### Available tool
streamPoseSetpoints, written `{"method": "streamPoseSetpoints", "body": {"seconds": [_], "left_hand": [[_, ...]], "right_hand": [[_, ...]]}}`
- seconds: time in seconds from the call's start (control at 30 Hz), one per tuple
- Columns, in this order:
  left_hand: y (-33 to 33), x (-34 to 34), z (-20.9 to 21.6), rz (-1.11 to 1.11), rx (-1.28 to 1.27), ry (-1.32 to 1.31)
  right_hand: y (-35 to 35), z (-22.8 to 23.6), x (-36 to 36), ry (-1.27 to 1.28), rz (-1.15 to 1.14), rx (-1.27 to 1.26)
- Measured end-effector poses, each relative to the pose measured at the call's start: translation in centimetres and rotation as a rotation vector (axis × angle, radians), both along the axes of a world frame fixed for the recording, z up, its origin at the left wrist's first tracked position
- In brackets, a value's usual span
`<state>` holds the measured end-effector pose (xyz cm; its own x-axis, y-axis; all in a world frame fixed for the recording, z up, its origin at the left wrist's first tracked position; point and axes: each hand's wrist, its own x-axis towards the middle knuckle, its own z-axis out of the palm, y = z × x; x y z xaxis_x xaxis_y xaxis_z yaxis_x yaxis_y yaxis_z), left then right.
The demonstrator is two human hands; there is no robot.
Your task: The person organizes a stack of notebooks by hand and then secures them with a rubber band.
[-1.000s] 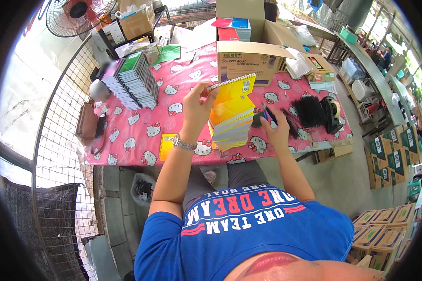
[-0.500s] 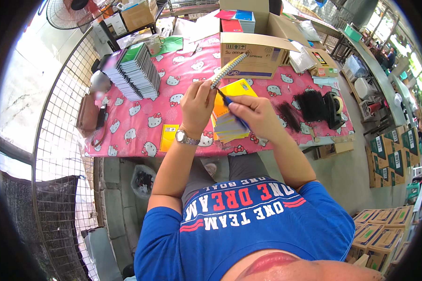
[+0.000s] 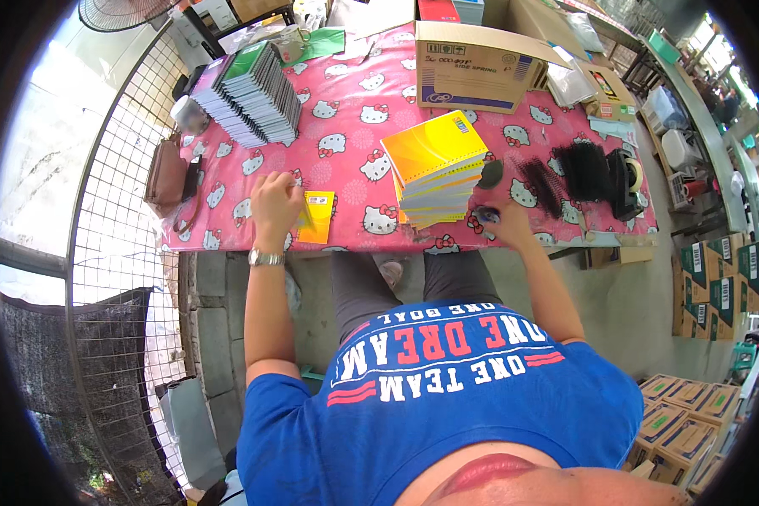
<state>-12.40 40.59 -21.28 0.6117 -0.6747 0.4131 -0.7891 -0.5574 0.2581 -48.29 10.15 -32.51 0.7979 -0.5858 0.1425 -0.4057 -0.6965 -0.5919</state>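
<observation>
The table wears a pink cloth (image 3: 346, 143) with a smooth, slightly shiny look, at the top of the frame. In the middle lies a stack of paper notebooks (image 3: 434, 169) with glossy yellow covers. The left hand (image 3: 276, 201) touches a small yellow paper card (image 3: 318, 217). Right of the stack sit black plastic binding combs (image 3: 582, 169). The box (image 3: 472, 67) above is matt brown cardboard. On the left stands a thin metal wire fence (image 3: 118, 244).
</observation>
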Motion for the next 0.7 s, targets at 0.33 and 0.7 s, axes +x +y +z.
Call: {"method": "streamPoseSetpoints", "body": {"seconds": [0.33, 0.7], "left_hand": [[-3.4, 3.6, -9.4, 0.199, 0.151, 0.090], [-13.7, -15.5, 10.0, -0.611, 0.032, -0.098]], "right_hand": [[-10.1, -2.7, 1.8, 0.286, -0.479, -0.468], [-12.9, 3.7, 1.3, 0.096, -0.491, -0.421]]}}
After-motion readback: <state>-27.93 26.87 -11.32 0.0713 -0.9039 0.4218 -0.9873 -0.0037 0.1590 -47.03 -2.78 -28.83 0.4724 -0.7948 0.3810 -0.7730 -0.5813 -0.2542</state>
